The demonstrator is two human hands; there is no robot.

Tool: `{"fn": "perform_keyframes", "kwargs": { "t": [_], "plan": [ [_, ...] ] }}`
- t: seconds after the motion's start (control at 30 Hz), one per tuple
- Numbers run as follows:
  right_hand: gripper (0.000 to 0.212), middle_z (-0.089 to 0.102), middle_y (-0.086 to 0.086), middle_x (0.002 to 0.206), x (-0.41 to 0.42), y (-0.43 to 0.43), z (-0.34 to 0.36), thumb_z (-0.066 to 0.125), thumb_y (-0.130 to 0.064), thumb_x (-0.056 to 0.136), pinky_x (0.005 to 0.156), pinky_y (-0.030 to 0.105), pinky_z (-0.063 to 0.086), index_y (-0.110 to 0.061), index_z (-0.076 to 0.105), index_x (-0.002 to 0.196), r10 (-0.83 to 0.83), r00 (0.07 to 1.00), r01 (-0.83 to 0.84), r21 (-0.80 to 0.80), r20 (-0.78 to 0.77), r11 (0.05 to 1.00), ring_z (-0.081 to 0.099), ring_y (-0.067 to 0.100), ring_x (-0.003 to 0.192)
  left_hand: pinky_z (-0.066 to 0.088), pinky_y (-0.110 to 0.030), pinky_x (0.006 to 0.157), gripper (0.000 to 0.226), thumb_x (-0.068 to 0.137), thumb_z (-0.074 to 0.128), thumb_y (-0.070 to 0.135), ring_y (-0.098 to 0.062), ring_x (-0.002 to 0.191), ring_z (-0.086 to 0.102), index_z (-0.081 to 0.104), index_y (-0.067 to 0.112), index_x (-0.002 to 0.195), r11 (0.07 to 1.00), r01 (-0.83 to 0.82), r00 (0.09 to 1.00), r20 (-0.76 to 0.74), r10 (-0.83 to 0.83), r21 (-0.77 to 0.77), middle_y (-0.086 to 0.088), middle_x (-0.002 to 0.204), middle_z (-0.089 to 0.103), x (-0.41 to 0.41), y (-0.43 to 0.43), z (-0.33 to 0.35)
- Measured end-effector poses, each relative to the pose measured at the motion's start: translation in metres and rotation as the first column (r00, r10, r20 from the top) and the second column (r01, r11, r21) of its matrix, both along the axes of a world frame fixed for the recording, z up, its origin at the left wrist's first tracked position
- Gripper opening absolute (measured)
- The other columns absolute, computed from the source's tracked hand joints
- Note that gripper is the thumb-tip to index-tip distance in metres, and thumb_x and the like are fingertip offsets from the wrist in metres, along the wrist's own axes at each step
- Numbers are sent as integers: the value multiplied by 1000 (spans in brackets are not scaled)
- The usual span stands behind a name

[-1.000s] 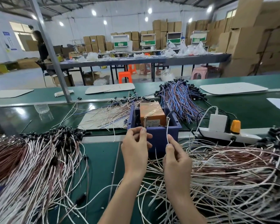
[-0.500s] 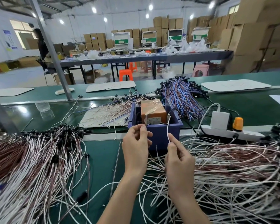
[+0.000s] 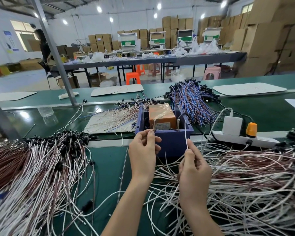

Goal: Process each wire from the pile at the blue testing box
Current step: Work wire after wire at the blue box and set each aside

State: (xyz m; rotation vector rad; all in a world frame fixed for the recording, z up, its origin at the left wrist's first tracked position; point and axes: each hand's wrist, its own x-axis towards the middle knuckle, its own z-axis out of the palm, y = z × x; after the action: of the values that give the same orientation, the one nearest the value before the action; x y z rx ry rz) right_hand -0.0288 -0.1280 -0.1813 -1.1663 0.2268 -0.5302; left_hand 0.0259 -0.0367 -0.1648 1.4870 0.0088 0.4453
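While the left hand [image 3: 144, 150] kept pinching a thin wire [image 3: 161, 162] at the blue box [image 3: 170, 140], the right hand [image 3: 193, 167] shifted its pinched white wire [image 3: 186, 137] rightward.

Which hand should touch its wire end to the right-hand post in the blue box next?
Right. The right hand pinches the white wire upright, tip close beside the right post; the left hand holds a brown wire at the left post.
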Motion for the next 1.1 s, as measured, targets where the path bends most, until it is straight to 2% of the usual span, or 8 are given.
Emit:
{"fn": "perform_keyframes", "kwargs": {
  "t": [0.5, 1.1],
  "plan": [
    [30, 36, -5, 53, 3, 1, -1, 52, -16, 104, 39, 20, 25, -39, 67, 115, 73, 997, -74, -41, -33, 996, 28, 7, 44, 48, -17, 53, 11, 103, 56, 20, -5, 55, 59, 66, 19, 99, 1000, 3, 1000, 4, -3, -27, 2, 77, 74, -1, -1, 1],
    [30, 36, -5, 52, 4, 1, 1, 51, -16, 103, 39, 19, 28, -34, 68, 120, 144, 987, -149, -63, -70, 987, 30, 6, 43, 52, -24, 59, 12, 102, 54, 17, -5, 55, 60, 65, 22, 102, 1000, -10, 1000, -10, 10, -19, 6, 76, 74, -2, -3, 1]
  ]
}}
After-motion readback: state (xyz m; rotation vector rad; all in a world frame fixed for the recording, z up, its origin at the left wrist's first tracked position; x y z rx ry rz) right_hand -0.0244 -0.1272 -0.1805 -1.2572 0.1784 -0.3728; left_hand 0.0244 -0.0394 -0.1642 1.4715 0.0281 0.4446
